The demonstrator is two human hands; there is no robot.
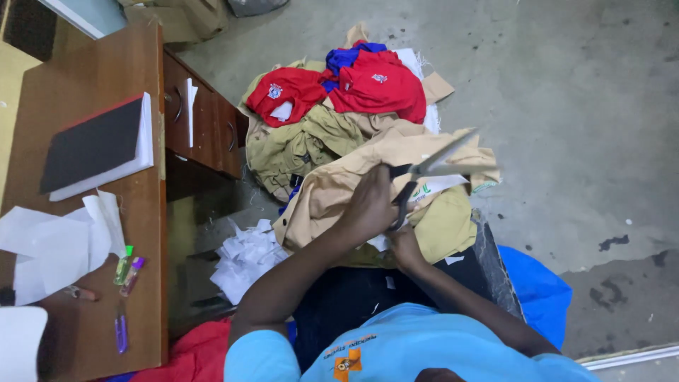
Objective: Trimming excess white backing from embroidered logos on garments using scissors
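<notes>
Left hand: my left hand [369, 205] is gripping a pair of scissors [433, 170], fingers curled shut through the dark handles.
Scissors: the pale blades are standing apart, pointing up and to the right over the cloth in my lap.
Right hand: my right hand [404, 247] is lying just under the scissor handles, mostly hidden by the left hand; I cannot tell whether its fingers are closed or spread.
Tan garment: a beige garment [332, 187] is lying across my lap, right beneath both hands, with a white label [435, 188] showing by the blades.
Clothes pile: beyond my hands, on the floor [580, 106], I am seeing a red shirt [378, 88], a second red shirt [290, 88], a blue cloth [346, 56] between them and an olive garment [304, 145] nearer to me.
Scraps: white cloth scraps [244, 258] are lying heaped to the left of my left forearm.
Table: the wooden table [92, 71] is standing well to my left, carrying a dark-covered book [95, 145], white paper pieces [49, 244], two small lighters [127, 267] and a purple pen [121, 332].
Drawers: the table's drawer fronts [205, 124] are facing the clothes pile.
Blue bag: a blue bag [537, 290] is lying on the floor by my right arm.
</notes>
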